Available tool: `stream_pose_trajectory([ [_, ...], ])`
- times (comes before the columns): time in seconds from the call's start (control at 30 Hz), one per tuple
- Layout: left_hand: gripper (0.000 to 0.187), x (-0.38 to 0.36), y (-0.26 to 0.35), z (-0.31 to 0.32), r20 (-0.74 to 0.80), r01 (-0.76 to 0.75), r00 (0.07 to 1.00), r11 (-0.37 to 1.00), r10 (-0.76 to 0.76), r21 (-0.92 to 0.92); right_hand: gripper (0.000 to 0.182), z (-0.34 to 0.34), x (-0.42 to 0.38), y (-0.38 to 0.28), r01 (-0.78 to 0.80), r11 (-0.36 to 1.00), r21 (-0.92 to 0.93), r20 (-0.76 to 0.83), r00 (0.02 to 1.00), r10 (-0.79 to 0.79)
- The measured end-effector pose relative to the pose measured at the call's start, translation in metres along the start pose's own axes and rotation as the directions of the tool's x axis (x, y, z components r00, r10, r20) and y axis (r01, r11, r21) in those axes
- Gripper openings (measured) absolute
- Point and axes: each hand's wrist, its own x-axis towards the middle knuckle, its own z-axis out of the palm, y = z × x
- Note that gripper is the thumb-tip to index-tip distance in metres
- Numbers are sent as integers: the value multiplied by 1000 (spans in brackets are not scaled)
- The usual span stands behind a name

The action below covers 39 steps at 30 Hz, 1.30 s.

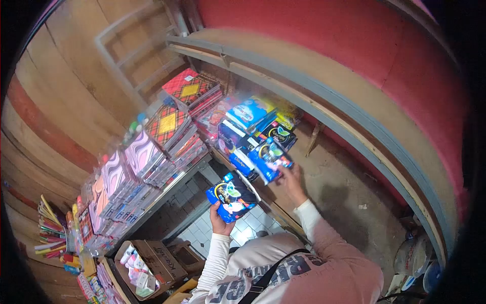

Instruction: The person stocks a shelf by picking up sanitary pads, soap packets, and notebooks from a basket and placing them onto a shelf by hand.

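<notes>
My left hand grips a blue-and-black sanitary pad pack by its lower edge, with the thumb across its front. Farther out to the right, my right hand is closed on the near edge of a second blue pack, slightly blurred. This second pack is at the stack of similar packs. Behind it are a dark pack with a green leaf print and a light-blue pack on top. A dark blue pack stands on the stack's left side.
Plaid-covered notebooks and swirl-patterned books are piled along the shelf on the left. Below stands an open cardboard box with small bottles. Pencils fill a holder at far left. A wooden ledge runs along the red wall.
</notes>
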Motion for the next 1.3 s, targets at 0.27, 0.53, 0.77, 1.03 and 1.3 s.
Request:
stream_pose_trajectory([
  [0.27,49,19,27,-22,-70,-48,996,998,50,29,50,-23,118,-25,173,984,-52,-55,983,-176],
  [0.53,48,16,48,-9,-109,-31,993,996,40,85,52,-21,171,-2,139,973,-183,-47,988,-150],
  [0.77,48,29,45,-6,-98,-26,995,996,34,82,47,-19,186,27,76,913,-401,-13,996,-89],
  [1.03,52,70,22,34,-31,9,1000,986,-4,164,68,-17,185,16,126,472,-872,-21,956,-294],
  [1.3,50,116,-20,69,33,68,996,968,-79,243,60,-39,118,3,147,718,-680,-56,967,-250],
])
